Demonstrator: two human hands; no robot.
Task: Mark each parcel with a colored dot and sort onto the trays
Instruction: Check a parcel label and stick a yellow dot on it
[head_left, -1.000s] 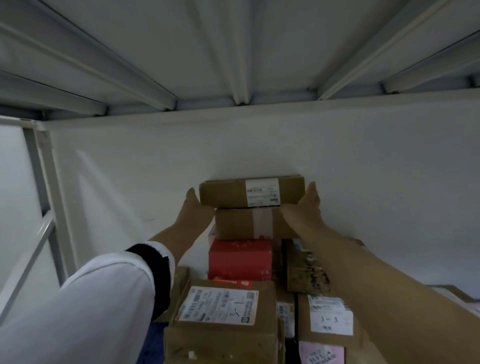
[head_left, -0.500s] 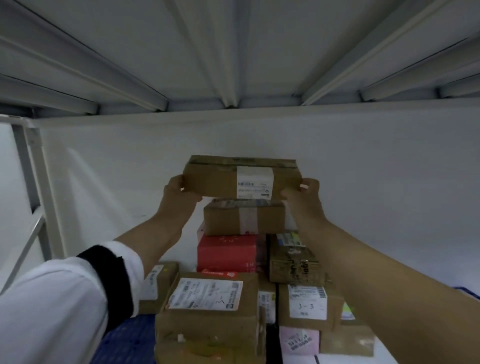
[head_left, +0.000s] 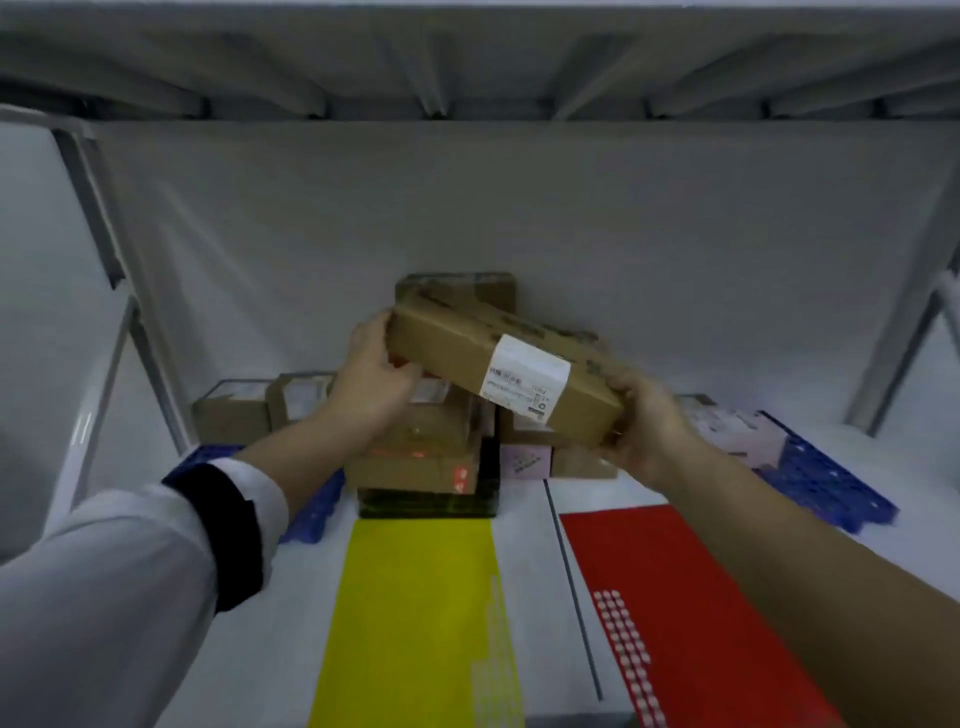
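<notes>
A long brown cardboard parcel (head_left: 457, 348) with a white label is held in the air in front of the parcel stack (head_left: 421, 452), tilted down to the right. My left hand (head_left: 371, 376) grips its left end and my right hand (head_left: 644, 421) grips its lower right end. Below lie a yellow tray (head_left: 415, 613) and a red tray (head_left: 670, 592). A strip of red dot stickers (head_left: 626, 654) lies on the red tray, and a faint strip of yellow stickers (head_left: 493, 670) lies on the yellow one.
More brown parcels (head_left: 260, 410) stand at the back left and pink ones (head_left: 737, 431) at the back right, on blue pallets (head_left: 826, 483). A white wall is behind, grey shelf posts (head_left: 104, 249) stand at both sides, and a metal shelf (head_left: 467, 67) is overhead.
Both hands lifted the top parcel off the stack, brought it toward me and tilted it. The view dropped, so the yellow and red trays now show.
</notes>
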